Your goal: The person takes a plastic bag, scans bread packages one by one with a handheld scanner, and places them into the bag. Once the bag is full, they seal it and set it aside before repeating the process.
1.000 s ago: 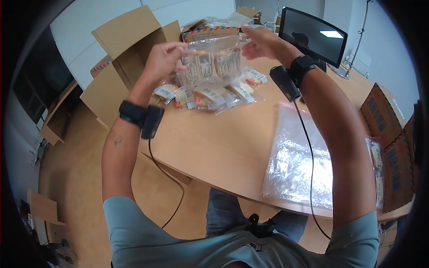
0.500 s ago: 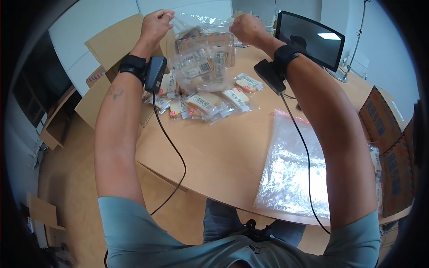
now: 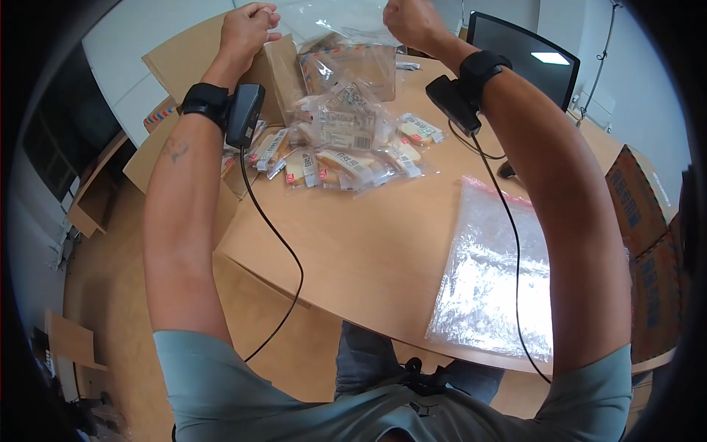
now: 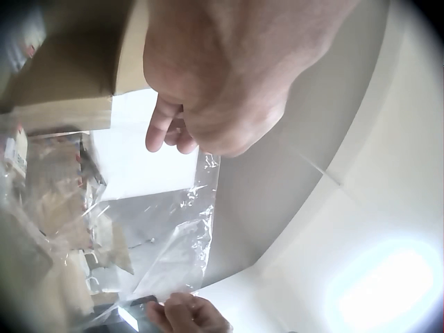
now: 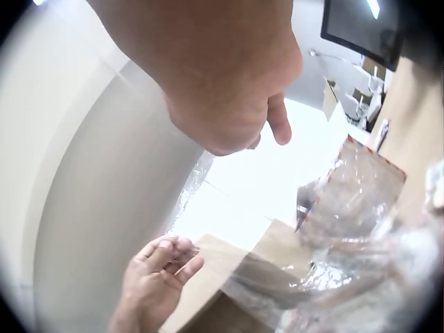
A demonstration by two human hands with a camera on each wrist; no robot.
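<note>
A large clear plastic bag (image 3: 324, 20) is stretched upright between my two raised hands. At its top left corner my left hand (image 3: 247, 33) pinches the film, fingers curled. My right hand (image 3: 414, 26) grips the opposite top corner, and the left wrist view shows the bag's edge (image 4: 208, 208) running taut from one hand to the other. Low in the bag hang packets of wrapped sliced bread (image 3: 342, 127) with printed labels. Just beneath, more bread packets (image 3: 346, 166) lie in a loose heap on the table (image 3: 331, 243).
An open carton (image 3: 199, 55) stands at the back left. A stripe-edged cardboard box (image 3: 368, 70) shows through the bag. Flat clear bags (image 3: 493, 272) lie at the right front, near another carton (image 3: 641, 199). A monitor (image 3: 523, 66) stands at the back right. Cables trail from both wrists.
Both hands have risen and moved away from me, drawing the bag's top up and taut. The bread packets inside have shifted and slid together toward the bottom.
</note>
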